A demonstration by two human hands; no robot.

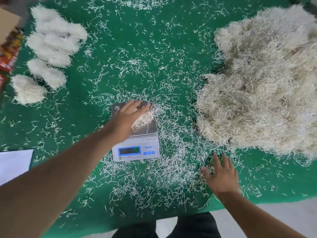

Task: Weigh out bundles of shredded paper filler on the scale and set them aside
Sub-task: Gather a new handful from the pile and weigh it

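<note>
From the head camera, looking straight down, a green mat [154, 48] covers the work surface and is littered all over with stray white strands. In the middle sits a small scale [135, 145] with a steel pan and a lit display whose digits are too blurred to read. The left hand [127, 115] reaches over the pan with its fingers straight and together, lying flat against a thin tuft of shredded paper [145, 118] on the pan's right half. It clamps on nothing — it looks more like a hand patting or sweeping the tuft than gripping it. So little paper on the pan suggests a bundle just being started, or leftovers being brushed off.

The right hand [221, 176] hovers low over the mat in front of the big heap of filler [260, 86], fingers spread apart and holding nothing; whether it touches the loose strands under it I cannot tell. It is well placed to pull more filler from the heap, which lies just right of the scale.

On the far left, well apart from the scale, several neat white bundles [49, 48] lie in a row — probably the weighed ones, kept away from the heap so they do not mix. Beside them are a cardboard box [6, 24], red packaging [10, 50] and a white sheet [13, 164].
</note>
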